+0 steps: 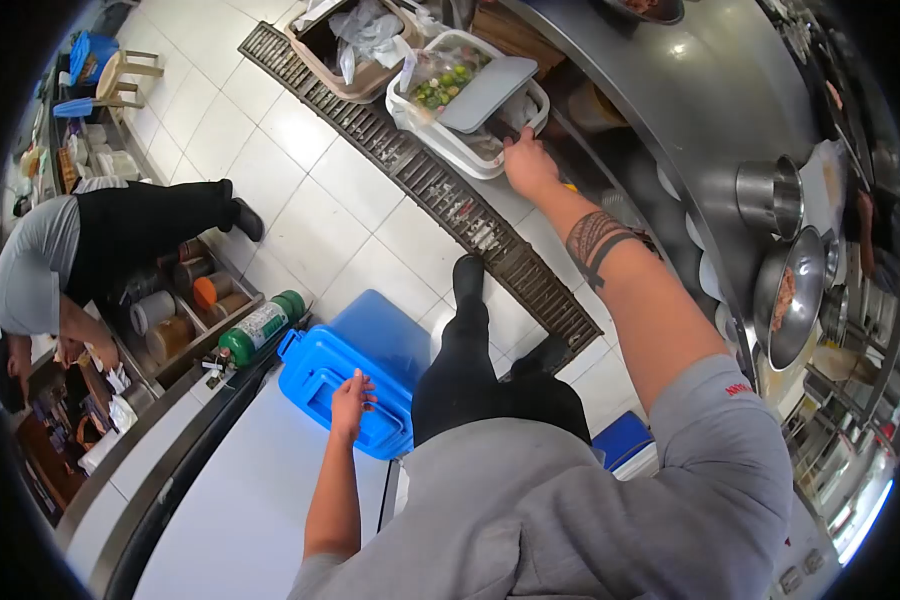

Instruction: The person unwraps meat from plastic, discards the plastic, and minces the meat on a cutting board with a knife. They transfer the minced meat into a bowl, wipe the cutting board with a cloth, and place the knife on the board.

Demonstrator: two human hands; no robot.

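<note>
My right hand (pixel 530 165) reaches forward to the near side of a white bin (pixel 457 152), its fingers curled at the rim. A dark thing shows by the fingertips, but I cannot tell what it is. Inside the bin is a clear bag of green scraps (pixel 442 90), with a grey flat lid (pixel 488 95) lying tilted across the top. My left hand (pixel 350 403) hangs over a blue lidded container (pixel 317 385), empty, its fingers loosely apart.
A brown bin (pixel 368 78) with plastic bags stands beyond the white bin. A metal floor grate (pixel 410 175) crosses the tiles. Steel bowls (pixel 789 295) sit on the counter at right. At left, another person (pixel 45 265) bends over drawers near a green gas cylinder (pixel 260 328).
</note>
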